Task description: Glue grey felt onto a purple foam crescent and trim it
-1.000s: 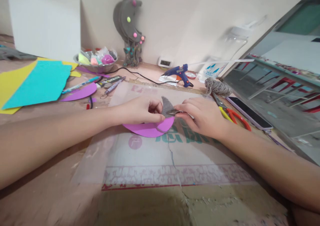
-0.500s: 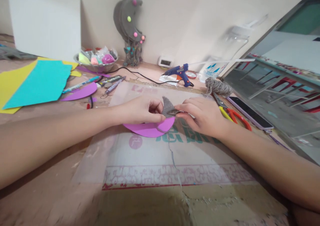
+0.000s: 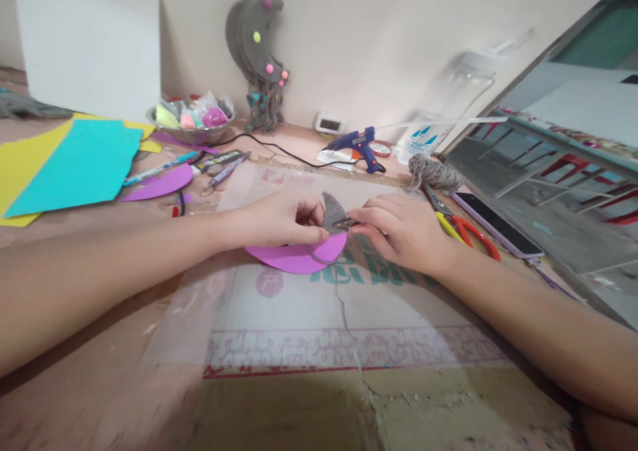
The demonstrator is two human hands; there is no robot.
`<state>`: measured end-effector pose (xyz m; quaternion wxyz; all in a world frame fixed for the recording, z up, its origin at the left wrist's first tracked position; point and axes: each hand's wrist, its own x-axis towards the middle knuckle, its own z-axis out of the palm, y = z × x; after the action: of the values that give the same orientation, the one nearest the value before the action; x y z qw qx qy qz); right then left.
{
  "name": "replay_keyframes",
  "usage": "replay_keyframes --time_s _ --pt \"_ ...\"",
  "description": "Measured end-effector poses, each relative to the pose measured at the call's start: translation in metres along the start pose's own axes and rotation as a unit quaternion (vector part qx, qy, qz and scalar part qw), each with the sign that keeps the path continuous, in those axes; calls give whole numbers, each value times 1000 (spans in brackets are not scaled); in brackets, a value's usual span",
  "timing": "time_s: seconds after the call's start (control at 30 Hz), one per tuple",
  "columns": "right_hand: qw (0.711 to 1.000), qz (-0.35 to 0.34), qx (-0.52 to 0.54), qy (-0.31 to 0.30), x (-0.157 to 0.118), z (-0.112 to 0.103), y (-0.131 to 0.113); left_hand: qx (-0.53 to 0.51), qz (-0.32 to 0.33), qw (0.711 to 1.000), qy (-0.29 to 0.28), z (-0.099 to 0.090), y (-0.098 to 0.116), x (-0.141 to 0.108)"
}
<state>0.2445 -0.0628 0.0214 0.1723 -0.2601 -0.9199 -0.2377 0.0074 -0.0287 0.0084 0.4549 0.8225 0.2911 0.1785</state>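
Over the plastic sheet, my left hand (image 3: pixel 294 218) is closed on a purple foam crescent (image 3: pixel 286 258), thumb on top and fingers curled behind. Grey yarn covers the crescent's pointed tip (image 3: pixel 333 210), which sticks up between my two hands. My right hand (image 3: pixel 399 228) pinches at the right side of this wrapped tip, thumb against fingertips. Between those fingertips is a thin dark-grey bit that looks like yarn; the fingers partly hide it. From below the crescent a thin grey strand (image 3: pixel 341 305) trails towards the table's near edge.
A blue glue gun (image 3: pixel 356 144), its cord and a small clock (image 3: pixel 329 123) stand at the back. Grey yarn ball (image 3: pixel 434 172), scissors (image 3: pixel 466 228) and phone (image 3: pixel 498 225) lie right. Foam sheets (image 3: pixel 74 165), pens (image 3: pixel 226 169) and a bowl (image 3: pixel 194 132) are left.
Almost nothing differs. Both hands keep their grip on the crescent and yarn, with only a very slight shift of the whole view.
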Motion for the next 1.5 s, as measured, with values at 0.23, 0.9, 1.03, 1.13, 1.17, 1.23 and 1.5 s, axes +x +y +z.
replay_keyframes --time_s 0.23,0.9,1.03,1.13,1.17,1.23,1.5 --pt "1000 2 -4 -1 0 0 -2 -12 0 1000 -3 0 -1 0" --pt "998 56 11 5 -2 2 -8 -29 6 1000 4 0 0 1" --pt "999 47 -1 6 -1 2 -8 -20 3 1000 -4 -1 -1 1" --pt "998 58 15 8 -2 4 -7 -23 -4 1000 -4 0 -3 2" --pt "998 61 21 9 -2 4 -7 -24 -6 1000 -3 0 -3 2" --pt "998 63 24 7 -2 4 -7 -26 -7 1000 -3 0 -4 2" --pt "999 35 12 12 -1 1 -7 -18 -8 1000 4 0 -1 1"
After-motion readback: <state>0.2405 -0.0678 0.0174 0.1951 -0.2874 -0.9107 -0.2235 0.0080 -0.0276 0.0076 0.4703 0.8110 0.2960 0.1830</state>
